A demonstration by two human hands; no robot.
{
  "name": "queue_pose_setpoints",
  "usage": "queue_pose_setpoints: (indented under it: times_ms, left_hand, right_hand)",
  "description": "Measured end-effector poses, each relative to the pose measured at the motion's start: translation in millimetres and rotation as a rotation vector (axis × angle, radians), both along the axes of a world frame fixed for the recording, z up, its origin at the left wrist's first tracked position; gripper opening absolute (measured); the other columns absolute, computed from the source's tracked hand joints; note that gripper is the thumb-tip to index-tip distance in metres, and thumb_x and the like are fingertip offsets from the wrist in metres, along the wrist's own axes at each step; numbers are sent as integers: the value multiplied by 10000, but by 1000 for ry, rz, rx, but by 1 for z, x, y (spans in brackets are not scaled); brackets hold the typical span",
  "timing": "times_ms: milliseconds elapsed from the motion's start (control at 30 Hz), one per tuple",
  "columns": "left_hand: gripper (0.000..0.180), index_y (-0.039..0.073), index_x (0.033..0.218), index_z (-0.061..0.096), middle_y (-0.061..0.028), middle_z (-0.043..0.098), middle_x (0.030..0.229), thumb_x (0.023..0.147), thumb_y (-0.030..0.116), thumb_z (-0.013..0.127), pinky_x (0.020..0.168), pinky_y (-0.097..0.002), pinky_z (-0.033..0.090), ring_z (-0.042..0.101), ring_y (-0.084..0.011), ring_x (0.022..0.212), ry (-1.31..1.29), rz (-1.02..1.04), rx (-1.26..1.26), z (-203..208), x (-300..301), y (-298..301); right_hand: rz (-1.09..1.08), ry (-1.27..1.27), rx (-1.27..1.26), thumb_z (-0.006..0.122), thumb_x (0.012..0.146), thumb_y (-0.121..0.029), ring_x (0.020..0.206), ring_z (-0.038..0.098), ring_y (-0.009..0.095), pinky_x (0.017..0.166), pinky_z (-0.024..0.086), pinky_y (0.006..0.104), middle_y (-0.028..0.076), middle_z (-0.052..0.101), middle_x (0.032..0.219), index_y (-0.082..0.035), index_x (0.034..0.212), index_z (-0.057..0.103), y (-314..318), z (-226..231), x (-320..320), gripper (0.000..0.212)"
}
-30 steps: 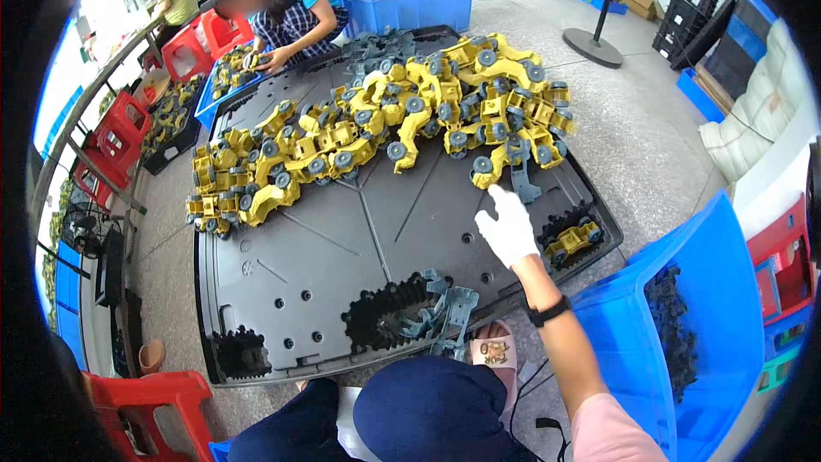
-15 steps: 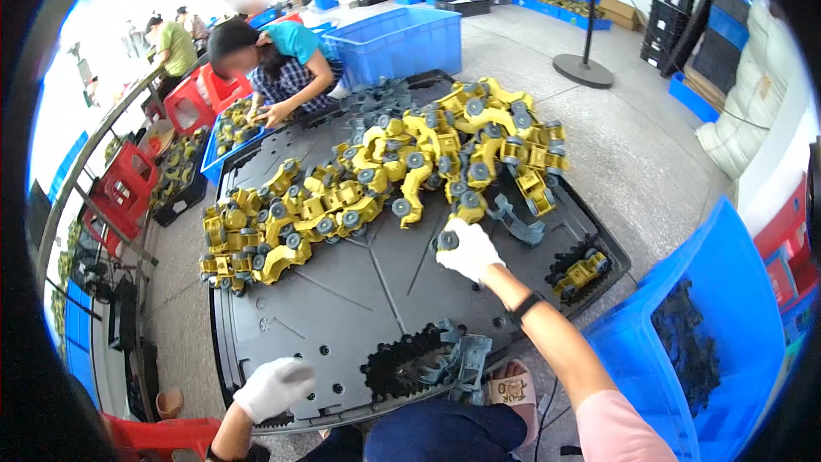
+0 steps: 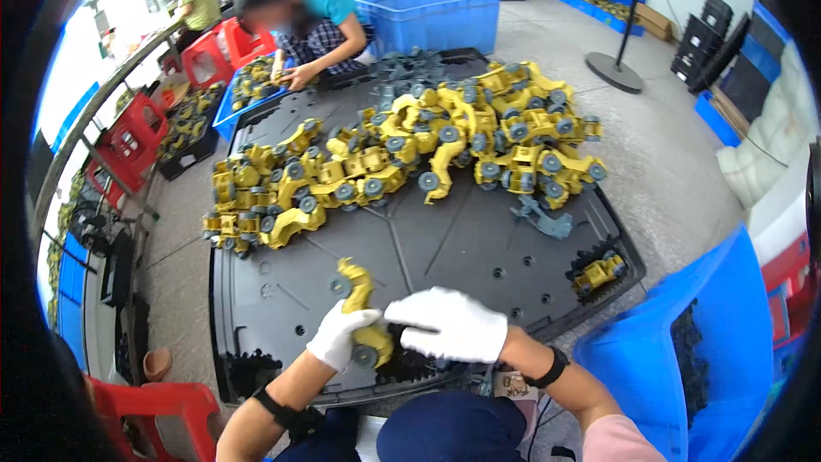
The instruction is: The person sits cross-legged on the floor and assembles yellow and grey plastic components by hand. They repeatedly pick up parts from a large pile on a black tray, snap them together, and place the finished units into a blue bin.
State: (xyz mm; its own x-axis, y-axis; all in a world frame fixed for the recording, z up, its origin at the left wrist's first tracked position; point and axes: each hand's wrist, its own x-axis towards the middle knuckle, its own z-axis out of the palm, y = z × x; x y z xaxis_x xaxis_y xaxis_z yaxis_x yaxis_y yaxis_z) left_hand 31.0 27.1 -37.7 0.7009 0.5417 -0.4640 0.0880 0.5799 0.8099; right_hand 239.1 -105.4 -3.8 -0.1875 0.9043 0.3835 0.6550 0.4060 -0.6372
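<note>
My left hand (image 3: 342, 334), in a white glove, is closed round a yellow toy vehicle chassis (image 3: 357, 281) with grey wheels, held upright above the near part of the black table (image 3: 342, 269). Just to its right is my gloved right hand (image 3: 453, 325), fingers brought together towards the thumb. Something dark shows between them, too small and blurred to name. Beyond both hands a long heap of similar yellow toy vehicle chassis (image 3: 368, 167) spreads across the table. Partly hidden under my hands, black parts (image 3: 409, 366) lie by the near edge.
Grey-blue plastic parts (image 3: 543, 221) lie right of the heap, near a single yellow chassis (image 3: 599, 272) on black parts. A blue bin (image 3: 676, 316) stands at my right, a red stool (image 3: 158, 402) at lower left. Across the table, a co-worker (image 3: 321, 30) handles yellow pieces beside a blue crate (image 3: 227, 120).
My right hand has come back from the heap towards me. My left hand, empty before, now holds the yellow chassis. The whole view has shifted slightly.
</note>
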Motion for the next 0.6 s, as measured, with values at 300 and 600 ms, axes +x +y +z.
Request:
queue_pose_setpoints:
  times_ms: [300, 600]
  left_hand:
    - [265, 0, 1024, 587, -122, 647, 894, 800, 118, 665, 814, -418, 537, 647, -278, 864, 33, 161, -115, -4, -25, 6]
    - [528, 12, 1242, 541, -94, 637, 1123, 753, 96, 721, 948, -392, 483, 620, -227, 1036, -66, -72, -38, 10, -7, -11]
  right_hand:
    - [-1137, -751, -590, 608, 830, -200, 1035, 607, 307, 830, 488, 430, 100, 670, 1019, -106, 980, 694, -13, -55, 189, 197]
    - [-682, -46, -405, 714, 806, -250, 883, 675, 280, 794, 534, 375, 185, 695, 999, -31, 986, 698, -18, -69, 144, 284]
